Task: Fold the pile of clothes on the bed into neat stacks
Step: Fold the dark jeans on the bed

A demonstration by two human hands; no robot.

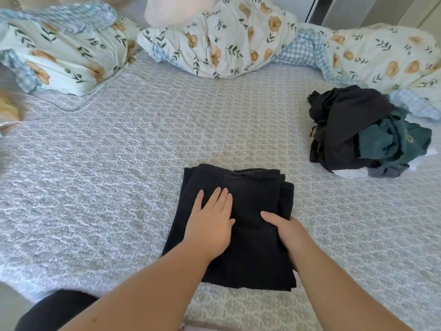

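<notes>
A black garment (248, 187) lies folded into a rough rectangle on the patterned bed sheet (119, 163), near the front edge. My left hand (210, 220) presses flat on its left half with straight fingers. My right hand (285, 231) grips the garment's right edge, thumb on top and fingers tucked under the folded layers. A pile of unfolded clothes (358, 130), mostly black and dark green with some white and grey beneath, sits on the bed to the right.
Floral pillows (59, 58) and a bunched floral duvet (226, 39) with a blue checked lining line the far side of the bed. A thin white cable (78, 106) lies by the left pillow. My dark-clothed knee (55, 309) shows at the lower left.
</notes>
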